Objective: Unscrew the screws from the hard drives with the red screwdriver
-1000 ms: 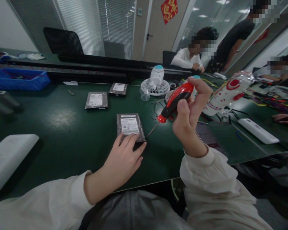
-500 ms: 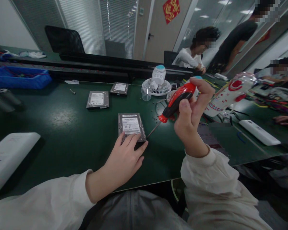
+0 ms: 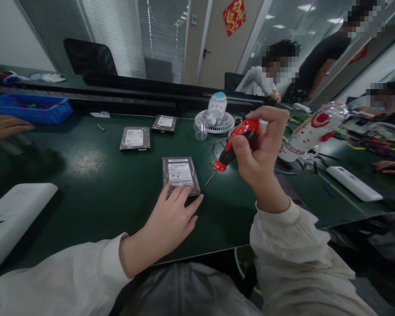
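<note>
A hard drive (image 3: 180, 172) with a white label lies flat on the green table in front of me. My left hand (image 3: 167, 221) rests on its near edge, fingers stretched out and apart, the index fingertip by the near right corner. In my right hand (image 3: 261, 153) is a red and black screwdriver (image 3: 228, 151), the fingers wrapped round its handle. Its shaft slants down to the left, and the tip meets that same corner of the drive. Whether it sits in a screw is too small to tell.
Two more hard drives, one nearer (image 3: 135, 138) and one farther (image 3: 164, 123), lie behind. A small white fan (image 3: 217, 109), clear cup (image 3: 200, 131) and loose screws (image 3: 213, 165) are nearby. A white case (image 3: 16, 219) stands left, a decorated bottle (image 3: 316, 129) right. Another person's hand (image 3: 8, 127) reaches in.
My right hand has turned about the screwdriver handle and shifted slightly left, while the tip stays at the drive's corner. Another person's hand has come in at the left edge.
</note>
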Demonstrator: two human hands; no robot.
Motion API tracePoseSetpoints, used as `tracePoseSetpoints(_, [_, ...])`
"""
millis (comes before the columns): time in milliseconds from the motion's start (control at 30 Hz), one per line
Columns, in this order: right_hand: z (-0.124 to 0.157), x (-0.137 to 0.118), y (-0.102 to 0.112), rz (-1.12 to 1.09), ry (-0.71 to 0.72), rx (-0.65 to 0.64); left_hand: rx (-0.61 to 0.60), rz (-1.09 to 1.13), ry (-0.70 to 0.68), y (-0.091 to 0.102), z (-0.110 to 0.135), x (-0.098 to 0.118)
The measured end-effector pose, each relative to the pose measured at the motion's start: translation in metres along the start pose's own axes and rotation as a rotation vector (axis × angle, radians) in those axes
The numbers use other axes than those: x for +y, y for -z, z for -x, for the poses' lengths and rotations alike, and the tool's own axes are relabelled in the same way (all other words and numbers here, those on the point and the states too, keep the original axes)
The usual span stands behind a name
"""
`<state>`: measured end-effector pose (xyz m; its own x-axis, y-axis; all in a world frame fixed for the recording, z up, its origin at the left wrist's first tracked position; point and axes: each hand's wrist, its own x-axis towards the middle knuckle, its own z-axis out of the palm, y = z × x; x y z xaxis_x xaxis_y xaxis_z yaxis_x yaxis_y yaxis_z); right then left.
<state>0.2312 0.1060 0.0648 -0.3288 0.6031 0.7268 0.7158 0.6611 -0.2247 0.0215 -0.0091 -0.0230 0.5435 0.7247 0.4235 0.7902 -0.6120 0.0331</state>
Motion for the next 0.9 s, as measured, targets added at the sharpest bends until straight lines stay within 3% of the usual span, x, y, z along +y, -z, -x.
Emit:
tracePoseSetpoints(100, [-0.015, -0.005, 0.007, -0.021, 0.011, 0.006, -0.012, 0.001, -0.002, 0.0, 0.0, -0.001])
tracePoseSetpoints(267, [-0.035, -0.018, 0.014, -0.108, 0.095, -0.191, -0.019, -0.001, -0.005, 0.001, 0.001, -0.001])
tracePoseSetpoints(467, [-0.053, -0.031, 0.03, -0.042, 0.177, -0.166, -0.028, 0.0, -0.009, 0.002, 0.0, -0.001])
tracePoseSetpoints(667, [-0.065, -0.036, 0.05, -0.122, 0.253, -0.375, -0.029, 0.018, -0.021, 0.004, 0.0, -0.004])
tracePoseSetpoints(900, [-0.068, -0.03, 0.045, -0.086, 0.247, -0.343, -0.013, 0.084, -0.025, 0.005, -0.002, -0.016])
